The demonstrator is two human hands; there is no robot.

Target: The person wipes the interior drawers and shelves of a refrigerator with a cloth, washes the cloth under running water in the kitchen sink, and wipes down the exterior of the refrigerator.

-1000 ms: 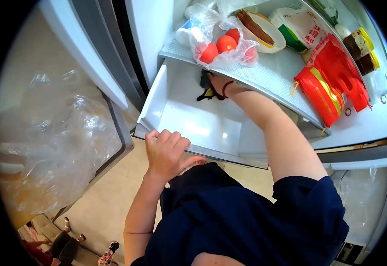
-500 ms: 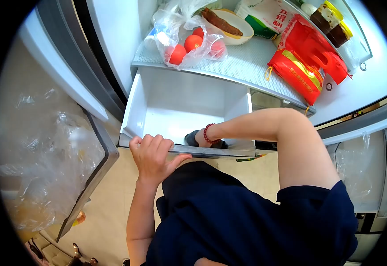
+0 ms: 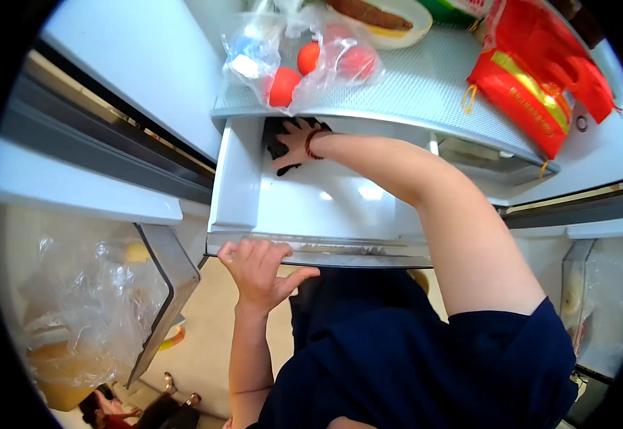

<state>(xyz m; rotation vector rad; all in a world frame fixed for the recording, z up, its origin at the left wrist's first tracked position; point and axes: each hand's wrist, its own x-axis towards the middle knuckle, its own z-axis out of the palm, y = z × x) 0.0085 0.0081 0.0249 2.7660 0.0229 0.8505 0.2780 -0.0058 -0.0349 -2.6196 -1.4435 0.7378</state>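
A white refrigerator drawer [image 3: 326, 207] is pulled out in front of me. My left hand [image 3: 258, 272] grips its front edge, with the fingers curled over the rim and the thumb along the outside. Deep in the drawer's back left corner, my right hand [image 3: 297, 143] presses a black cloth [image 3: 277, 146] against the inner wall. The fingers are spread over the cloth, and part of it is hidden beneath them. A dark red bead bracelet [image 3: 313, 141] is on my right wrist.
On the shelf [image 3: 426, 79] above lie a clear bag of tomatoes [image 3: 283, 87], a dish with a long brown item [image 3: 372, 14] and a red package [image 3: 522, 100]. An open door with plastic bags [image 3: 90, 300] stands at left. A person [image 3: 147, 411] appears at lower left.
My right hand has moved with the black cloth from the drawer's front to its back left corner. My left hand still holds the front edge. The view has shifted closer.
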